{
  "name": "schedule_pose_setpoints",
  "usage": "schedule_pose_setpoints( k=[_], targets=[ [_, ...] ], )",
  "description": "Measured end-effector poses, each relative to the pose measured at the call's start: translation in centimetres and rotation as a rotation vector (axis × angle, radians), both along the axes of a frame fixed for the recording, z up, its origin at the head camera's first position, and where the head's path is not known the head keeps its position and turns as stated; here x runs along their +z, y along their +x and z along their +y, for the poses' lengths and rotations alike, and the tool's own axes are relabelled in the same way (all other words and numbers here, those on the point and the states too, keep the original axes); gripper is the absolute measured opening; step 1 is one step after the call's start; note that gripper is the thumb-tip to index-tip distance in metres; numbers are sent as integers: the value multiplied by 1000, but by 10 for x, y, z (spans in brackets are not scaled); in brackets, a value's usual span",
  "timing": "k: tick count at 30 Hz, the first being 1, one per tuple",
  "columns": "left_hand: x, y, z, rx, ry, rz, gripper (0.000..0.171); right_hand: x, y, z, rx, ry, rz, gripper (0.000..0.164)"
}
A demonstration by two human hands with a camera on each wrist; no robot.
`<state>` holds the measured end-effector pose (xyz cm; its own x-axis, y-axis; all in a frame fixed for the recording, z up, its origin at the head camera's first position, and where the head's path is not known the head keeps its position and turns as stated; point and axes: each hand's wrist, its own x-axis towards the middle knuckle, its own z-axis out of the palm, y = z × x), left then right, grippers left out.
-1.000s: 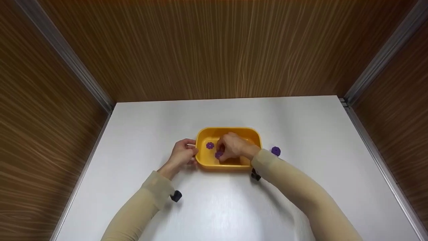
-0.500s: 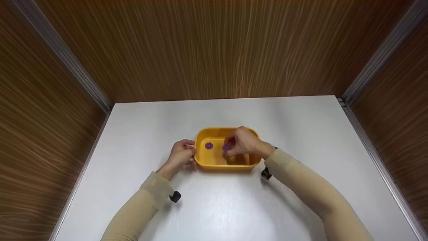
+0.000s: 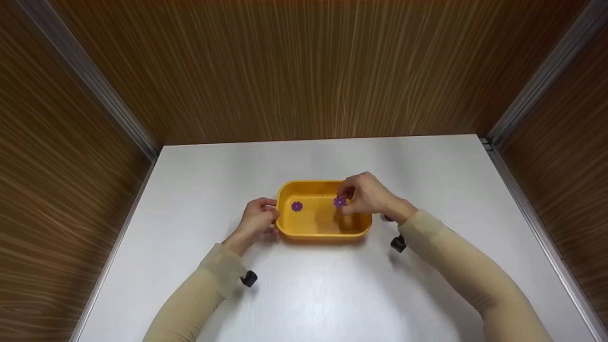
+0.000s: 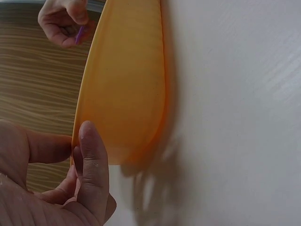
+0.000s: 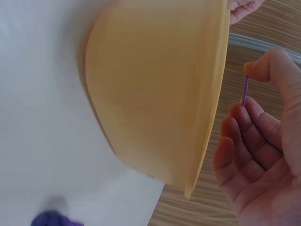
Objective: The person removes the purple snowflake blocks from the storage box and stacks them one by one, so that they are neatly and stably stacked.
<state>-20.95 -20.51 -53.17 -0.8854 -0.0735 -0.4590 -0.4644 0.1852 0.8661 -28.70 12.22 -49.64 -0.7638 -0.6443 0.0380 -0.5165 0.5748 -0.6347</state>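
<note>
My left hand (image 3: pixel 256 219) pinches the left end of a yellow plastic tub (image 3: pixel 323 236); the left wrist view shows the thumb on the outer wall (image 4: pixel 124 80) and fingers at the rim. Over the tub's right half, my right hand (image 3: pixel 373 194) pinches a thin purple flower-shaped piece (image 3: pixel 339 201). It appears edge-on between thumb and fingertip in the right wrist view, a purple flower piece (image 5: pixel 245 90) held above rim height. A second purple flower piece (image 3: pixel 297 206) lies flat on the tub floor toward the left.
A dark purple object (image 5: pixel 54 219) is on the white table (image 3: pixel 304 294) to the right of the tub, mostly hidden by the right wrist in the head view. Wood-grain panels (image 3: pixel 313 71) rise behind and at both sides.
My right hand has lifted the purple flower piece from the tub floor and moved right and up with it. The left hand keeps its hold; the tub has barely moved.
</note>
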Motion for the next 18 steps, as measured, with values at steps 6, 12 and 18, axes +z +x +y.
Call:
schedule_pose_setpoints(
  k=[6,12,18],
  targets=[
    [2,-1,0,-1,-7,-8,38,6,2,21,-10,-19,25,32],
    [2,-1,0,-3,-10,-9,38,6,2,41,-15,-45,83,29],
    [2,-1,0,2,-18,-11,38,0,5,58,-45,-67,72,24]
  ],
)
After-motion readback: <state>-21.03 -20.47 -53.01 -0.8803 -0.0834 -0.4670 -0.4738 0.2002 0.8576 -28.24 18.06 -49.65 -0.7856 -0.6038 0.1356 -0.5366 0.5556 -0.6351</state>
